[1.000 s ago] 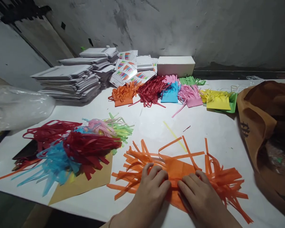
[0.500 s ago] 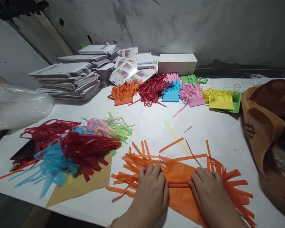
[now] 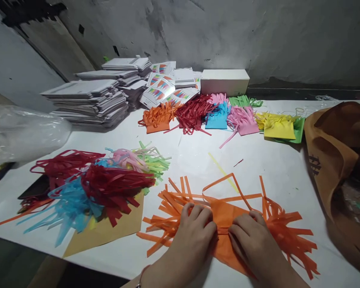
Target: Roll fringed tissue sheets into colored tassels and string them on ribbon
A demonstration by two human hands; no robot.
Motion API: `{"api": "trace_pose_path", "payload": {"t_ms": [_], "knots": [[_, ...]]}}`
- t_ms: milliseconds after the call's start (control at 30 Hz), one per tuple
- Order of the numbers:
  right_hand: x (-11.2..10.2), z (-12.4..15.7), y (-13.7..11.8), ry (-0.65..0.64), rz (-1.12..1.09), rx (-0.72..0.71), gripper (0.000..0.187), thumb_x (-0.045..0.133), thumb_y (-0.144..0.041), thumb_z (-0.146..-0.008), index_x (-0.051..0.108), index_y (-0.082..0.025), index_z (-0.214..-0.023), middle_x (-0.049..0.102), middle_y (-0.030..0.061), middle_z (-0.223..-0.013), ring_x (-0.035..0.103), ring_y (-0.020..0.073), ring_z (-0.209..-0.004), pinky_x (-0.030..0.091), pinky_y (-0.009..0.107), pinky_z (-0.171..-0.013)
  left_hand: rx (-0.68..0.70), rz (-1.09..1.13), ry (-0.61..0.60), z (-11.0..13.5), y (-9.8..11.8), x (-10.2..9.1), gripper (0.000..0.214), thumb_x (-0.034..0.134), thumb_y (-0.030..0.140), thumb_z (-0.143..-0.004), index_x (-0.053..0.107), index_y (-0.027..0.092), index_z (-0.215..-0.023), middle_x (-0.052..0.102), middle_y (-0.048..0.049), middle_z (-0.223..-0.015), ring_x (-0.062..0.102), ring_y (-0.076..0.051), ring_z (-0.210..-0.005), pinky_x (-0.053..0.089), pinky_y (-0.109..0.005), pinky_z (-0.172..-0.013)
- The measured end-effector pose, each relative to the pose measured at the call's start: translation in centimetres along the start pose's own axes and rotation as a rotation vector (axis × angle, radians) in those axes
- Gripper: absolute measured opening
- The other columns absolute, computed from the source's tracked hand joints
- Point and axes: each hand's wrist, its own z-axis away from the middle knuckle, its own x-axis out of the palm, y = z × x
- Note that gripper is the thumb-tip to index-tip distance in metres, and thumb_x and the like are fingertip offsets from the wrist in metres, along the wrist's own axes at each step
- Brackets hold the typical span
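Note:
A sheet of orange fringed tissue paper (image 3: 228, 212) lies on the white table (image 3: 192, 156) near its front edge, its cut strips fanning out to both sides. My left hand (image 3: 195, 236) lies flat on the left part of its uncut middle, fingers stretched forward. My right hand (image 3: 252, 244) presses flat on the right part, fingertips close to those of the left. Both hands push the paper together at the centre.
A heap of red, blue, pink and green fringed paper (image 3: 87, 184) lies on a brown sheet at the left. Small fringed stacks in several colours (image 3: 216, 116) line the back, before a white box (image 3: 225, 82) and stacks of cards (image 3: 87, 100). A brown bag (image 3: 339, 152) sits right, clear plastic (image 3: 21, 134) far left.
My hands spread apart along the orange paper half a second ago, then slid back together to its centre. The fringe strips shifted slightly.

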Motion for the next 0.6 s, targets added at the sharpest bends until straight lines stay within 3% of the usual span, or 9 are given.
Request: {"api": "trace_pose_path", "payload": {"t_ms": [133,233,400,600], "knots": [[0.0,0.1,-0.1,-0.048,-0.067,0.053,0.026,0.043,-0.012,-0.103,0.061,-0.019,-0.085,0.058,0.0003,-0.081,0.047,0.0168,-0.075,0.030,0.037,-0.085,0.129,-0.056,0.035,-0.1,-0.6,0.1,0.012,0.066,0.009,-0.088,0.061,0.019,-0.085,0.064,-0.0020,-0.098,0.052,-0.023,-0.099,0.028,-0.047,-0.103],[0.5,0.1,-0.1,-0.026,0.022,-0.017,0.033,0.037,-0.011,-0.104,0.058,-0.020,-0.080,0.057,0.0000,-0.077,0.047,0.0173,-0.074,0.030,0.039,-0.088,0.181,-0.089,0.035,-0.4,-1.1,0.1,0.012,0.061,0.006,-0.091,0.060,0.017,-0.085,0.065,-0.0022,-0.095,0.053,-0.022,-0.097,0.029,-0.046,-0.103],[1.6,-0.1,0.0,0.017,0.110,-0.050,0.033,0.038,-0.007,-0.101,0.054,-0.019,-0.075,0.052,-0.0002,-0.071,0.042,0.0165,-0.068,0.031,0.037,-0.086,0.172,-0.020,-0.040,-1.0,-1.3,-0.4,0.012,0.062,0.007,-0.093,0.060,0.018,-0.088,0.065,-0.0013,-0.098,0.053,-0.021,-0.097,0.033,-0.043,-0.098],[0.1,0.7,0.5,-0.060,0.193,-0.055,0.036,0.030,-0.004,-0.100,0.057,-0.020,-0.083,0.056,0.0016,-0.078,0.048,0.0201,-0.077,0.031,0.042,-0.094,0.029,0.184,0.011,-0.8,-1.5,-0.5,0.017,0.073,0.008,-0.085,0.060,0.019,-0.082,0.064,0.0011,-0.096,0.054,-0.018,-0.094,0.035,-0.038,-0.090]]}}
